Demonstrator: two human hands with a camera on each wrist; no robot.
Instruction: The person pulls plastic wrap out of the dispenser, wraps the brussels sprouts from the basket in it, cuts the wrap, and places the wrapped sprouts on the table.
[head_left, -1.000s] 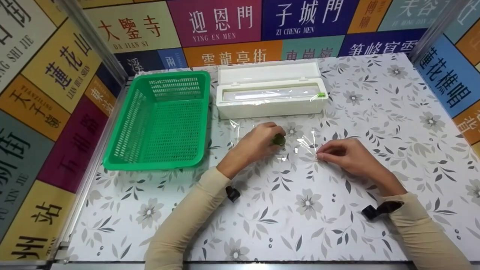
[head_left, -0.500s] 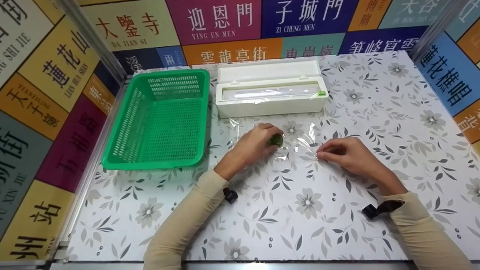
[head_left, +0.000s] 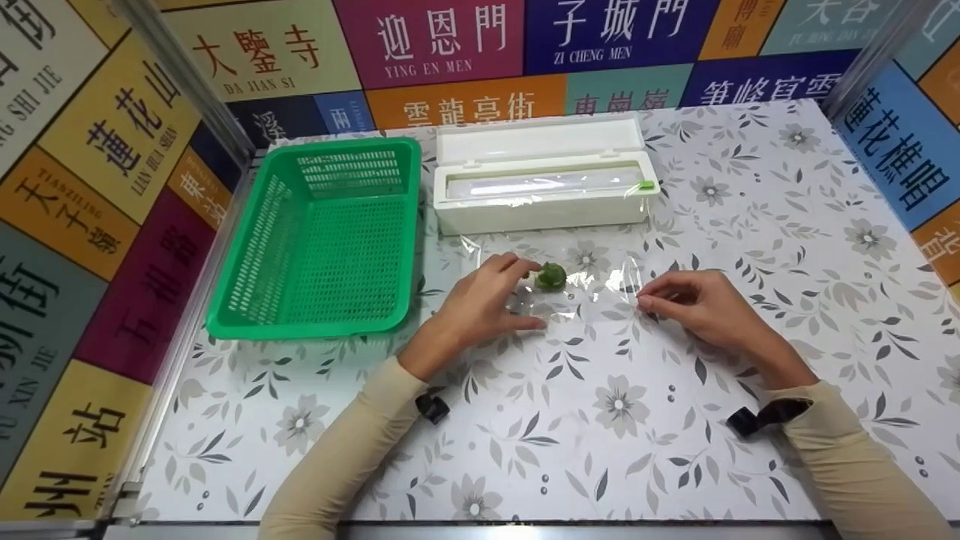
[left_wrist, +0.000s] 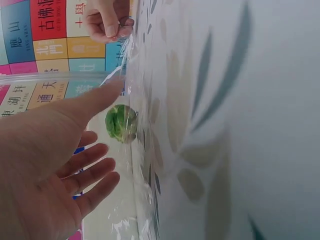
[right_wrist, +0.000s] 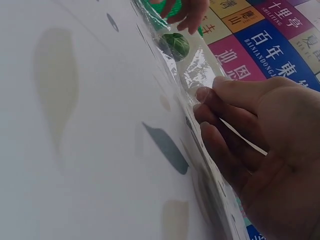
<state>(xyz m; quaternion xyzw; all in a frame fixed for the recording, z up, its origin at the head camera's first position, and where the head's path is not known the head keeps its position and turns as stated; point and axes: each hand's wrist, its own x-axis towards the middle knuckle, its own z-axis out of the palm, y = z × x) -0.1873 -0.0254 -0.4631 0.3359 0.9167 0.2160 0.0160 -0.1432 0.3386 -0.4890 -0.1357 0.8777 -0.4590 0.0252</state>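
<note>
A Brussels sprout [head_left: 551,277], small, round and green with veined leaves, lies on a clear sheet of plastic wrap [head_left: 581,283]. My left hand [head_left: 484,296] is just left of the sprout, fingers and thumb spread apart; in the left wrist view a gap shows between this hand [left_wrist: 65,150] and the sprout [left_wrist: 121,123]. With thumb and fingertips, my right hand [head_left: 697,306] pinches the right edge of the wrap, which lifts in shiny creases there. The right wrist view shows the same pinch by the right hand [right_wrist: 270,135].
Behind the wrap stands a white wrap dispenser [head_left: 544,217] with its lid raised, a roll inside and a green cutter slider [head_left: 646,184] at its right end. A green plastic basket [head_left: 411,247] is on the left. Printed panels surround the flowered tabletop [head_left: 555,465].
My left hand has let go of the sprout and drawn back left, its fingers now spread. The sprout stays on the wrap. My right hand keeps its pinch, almost unmoved.
</note>
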